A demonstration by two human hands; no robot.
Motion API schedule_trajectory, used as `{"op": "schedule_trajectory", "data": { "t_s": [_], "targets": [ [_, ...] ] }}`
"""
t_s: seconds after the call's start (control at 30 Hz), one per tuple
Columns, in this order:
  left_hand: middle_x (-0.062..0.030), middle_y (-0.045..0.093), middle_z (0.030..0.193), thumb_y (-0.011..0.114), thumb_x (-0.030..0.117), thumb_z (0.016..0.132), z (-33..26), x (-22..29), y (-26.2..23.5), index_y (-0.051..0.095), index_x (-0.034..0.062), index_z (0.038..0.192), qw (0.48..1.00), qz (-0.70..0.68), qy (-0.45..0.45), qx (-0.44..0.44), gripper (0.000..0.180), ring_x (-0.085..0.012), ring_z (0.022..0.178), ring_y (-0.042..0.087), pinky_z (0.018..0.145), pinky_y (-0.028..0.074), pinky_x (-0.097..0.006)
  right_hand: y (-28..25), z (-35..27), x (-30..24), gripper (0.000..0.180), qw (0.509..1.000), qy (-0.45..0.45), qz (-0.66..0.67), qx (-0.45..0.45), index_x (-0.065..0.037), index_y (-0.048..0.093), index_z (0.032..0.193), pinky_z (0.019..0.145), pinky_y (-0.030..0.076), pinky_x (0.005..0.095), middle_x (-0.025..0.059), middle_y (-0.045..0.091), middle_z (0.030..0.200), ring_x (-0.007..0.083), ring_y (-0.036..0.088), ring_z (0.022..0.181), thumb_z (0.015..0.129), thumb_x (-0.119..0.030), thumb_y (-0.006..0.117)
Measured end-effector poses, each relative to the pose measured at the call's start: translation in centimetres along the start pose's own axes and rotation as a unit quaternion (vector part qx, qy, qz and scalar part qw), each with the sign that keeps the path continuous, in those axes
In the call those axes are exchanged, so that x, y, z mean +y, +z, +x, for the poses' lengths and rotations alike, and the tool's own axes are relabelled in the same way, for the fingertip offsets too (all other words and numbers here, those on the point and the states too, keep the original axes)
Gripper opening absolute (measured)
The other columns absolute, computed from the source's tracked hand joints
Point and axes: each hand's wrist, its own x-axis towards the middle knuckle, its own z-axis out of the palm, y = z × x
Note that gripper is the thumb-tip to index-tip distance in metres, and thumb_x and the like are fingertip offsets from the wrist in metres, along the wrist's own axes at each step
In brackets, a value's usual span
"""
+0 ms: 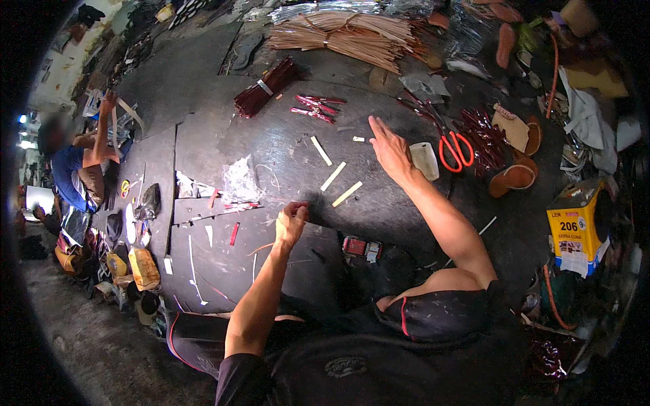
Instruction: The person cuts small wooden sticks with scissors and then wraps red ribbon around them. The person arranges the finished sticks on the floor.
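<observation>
My right hand (pixel 393 150) is open above the dark work surface, its fingers stretched out together, holding nothing. Just right of it lies a small white tray (pixel 424 161). Scissors with orange handles (pixel 456 151) rest beyond the tray. My left hand (pixel 291 224) is nearer to me, fingers curled in; what they hold, if anything, is hidden. Several pale yellow strips lie between the hands, among them one middle strip (pixel 333 176) and a nearer strip (pixel 347 194). Left of them is a crumpled clear plastic bag (pixel 242 179). Short shiny dark-red strips (pixel 318 107) lie farther off.
A tied dark-red bundle (pixel 265 88) and a large tan strip bundle (pixel 342 35) lie at the far side. Brown footwear (pixel 512 177) and a yellow container (pixel 575 227) stand right. Another person (pixel 78 166) sits at far left. A small red object (pixel 354 246) is near my lap.
</observation>
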Motion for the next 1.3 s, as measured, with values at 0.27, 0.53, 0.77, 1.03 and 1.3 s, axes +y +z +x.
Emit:
{"op": "schedule_trajectory", "data": {
  "t_s": [0.27, 0.53, 0.77, 1.03, 1.3],
  "targets": [
    [-0.0157, 0.07, 0.106, 0.056, 0.026, 0.098, -3.1, 7.9, -6.0, 0.061, 0.0011, 0.126, 0.985, 0.087, 0.03, -0.146, 0.038, -0.0225, 0.093, 0.069, 0.085, 0.055, -0.034, 9.8, -1.5, -5.8, 0.043, 0.988, -0.022, -0.034, -0.147, -0.003, 0.055, 0.129, 0.081, 0.049, 0.044, 0.0128, 0.066, 0.103, 0.03, 0.06, 0.1, 0.09, -0.019, 0.063],
    [-0.0174, 0.068, 0.112, 0.052, 0.024, 0.101, -6.8, 6.5, -5.8, 0.057, -0.0002, 0.131, 0.986, -0.131, -0.04, -0.096, 0.039, -0.0239, 0.104, 0.066, 0.091, 0.053, -0.036, 12.1, -2.2, -6.9, 0.06, 0.997, 0.029, 0.062, -0.04, -0.006, 0.046, 0.138, 0.082, 0.037, 0.0463, 0.0103, 0.061, 0.098, 0.0289, 0.056, 0.091, 0.08, -0.005, 0.065],
    [-0.016, 0.068, 0.114, 0.053, 0.022, 0.102, -10.4, 12.2, -7.5, 0.059, 0.0027, 0.129, 0.988, -0.077, 0.018, -0.129, 0.033, -0.0218, 0.108, 0.064, 0.093, 0.05, -0.034, 8.8, 2.7, -4.5, 0.067, 0.954, 0.071, 0.278, -0.083, -0.01, 0.039, 0.144, 0.072, 0.052, 0.0379, 0.0098, 0.063, 0.085, 0.0257, 0.065, 0.079, 0.082, -0.001, 0.064],
    [-0.016, 0.069, 0.107, 0.068, 0.012, 0.091, -15.7, 18.3, -16.3, 0.065, 0.0027, 0.118, 0.971, 0.167, 0.139, -0.103, 0.029, -0.0261, 0.1, 0.07, 0.086, 0.054, -0.036, 6.1, 6.5, -3.7, 0.06, 0.91, 0.001, 0.273, -0.313, -0.012, 0.044, 0.142, 0.075, 0.049, 0.0375, 0.0076, 0.063, 0.088, 0.0229, 0.063, 0.082, 0.085, 0.001, 0.059],
    [-0.0162, 0.068, 0.107, 0.068, 0.016, 0.091, -12.2, 18.3, -20.4, 0.064, 0.0052, 0.12, 0.927, 0.32, 0.166, -0.101, 0.032, -0.0291, 0.097, 0.069, 0.085, 0.054, -0.039, 8.2, 7.6, -3.2, 0.056, 0.901, -0.06, 0.174, -0.393, -0.009, 0.046, 0.141, 0.083, 0.05, 0.0454, 0.0178, 0.066, 0.103, 0.0355, 0.064, 0.096, 0.087, 0.003, 0.054]
  ]
}}
